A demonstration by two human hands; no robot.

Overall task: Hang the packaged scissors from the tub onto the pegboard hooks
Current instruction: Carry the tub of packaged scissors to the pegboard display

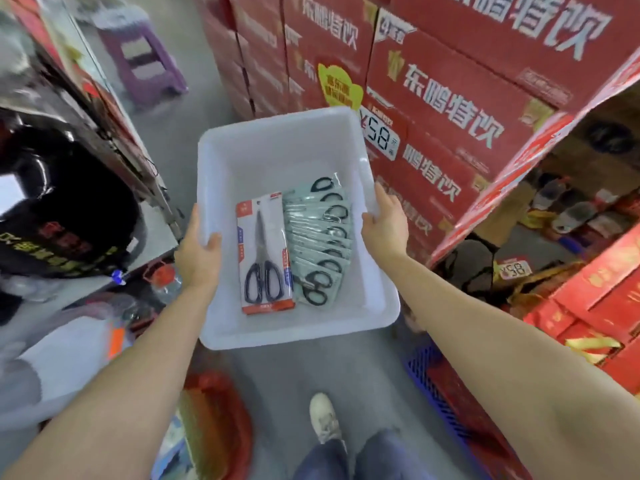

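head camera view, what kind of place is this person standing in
Most likely a shop aisle. Red drink cartons are stacked high with a "58" price tag on them, more goods sit on the shelf at right, and the white tub holds carded retail scissors.

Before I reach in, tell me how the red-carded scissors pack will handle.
The red-carded scissors pack looks flat and fairly stiff, so it should lift without drooping. Its clear glossy front may be slippery, so pinch the card edge. It lies loose in the white tub, so a push would likely slide it.
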